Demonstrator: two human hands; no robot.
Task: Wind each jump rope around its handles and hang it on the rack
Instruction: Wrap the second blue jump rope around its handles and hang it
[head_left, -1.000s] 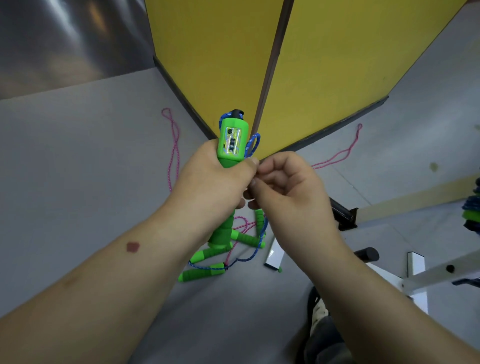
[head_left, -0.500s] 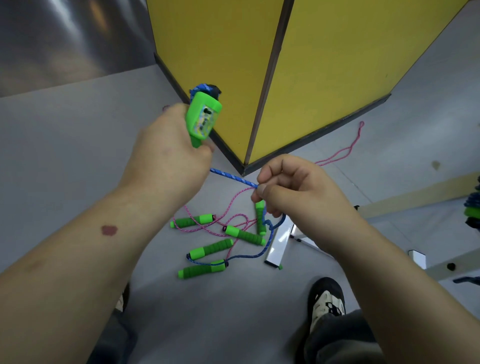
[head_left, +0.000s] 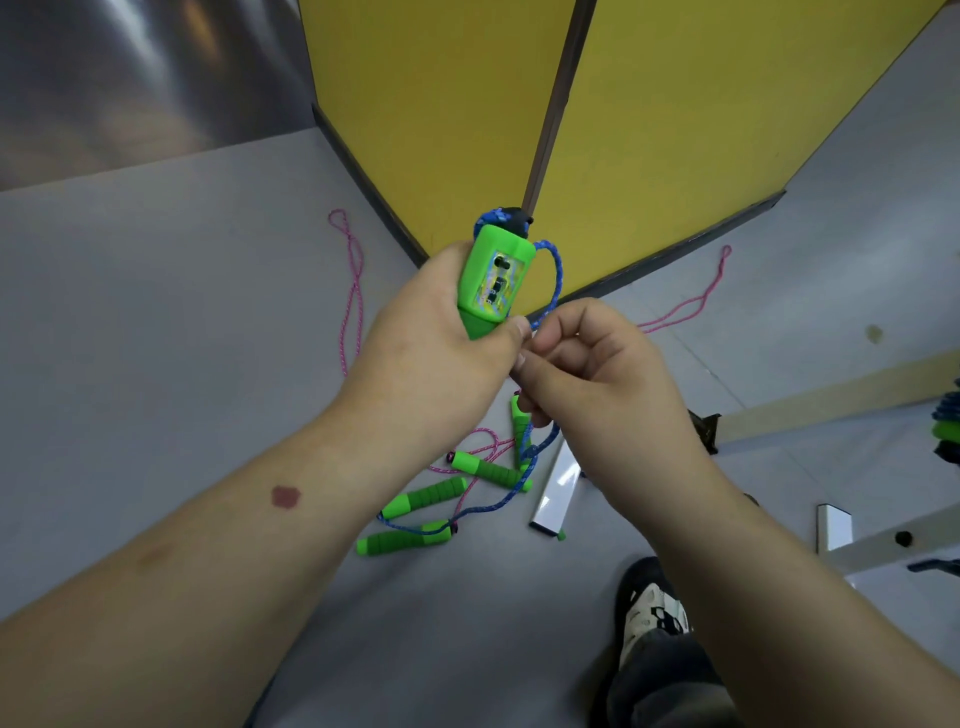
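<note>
Rack (head_left: 857, 545) lower right of frame, one wound rope (head_left: 946, 428) at right edge. Loose ropes (head_left: 447, 499) on floor, centre, unwound. My left hand (head_left: 441, 343) grips green counter handle (head_left: 493, 283) mid-frame; right hand (head_left: 592, 374) pinches blue cord (head_left: 557, 270), winding barely begun.

The counter handle (head_left: 493, 283) is bright green, with a black cap and a small panel of rainbow stripes bearing black marks. Its rope (head_left: 557, 275) is blue, flecked with lighter blue. On the grey floor (head_left: 156, 322) lie green foam handles (head_left: 431, 496) and a pink rope (head_left: 353, 291) speckled with white. The wall panels (head_left: 675, 104) are yellow with dark brown edging. The shoe (head_left: 652, 613) is black and white.
</note>
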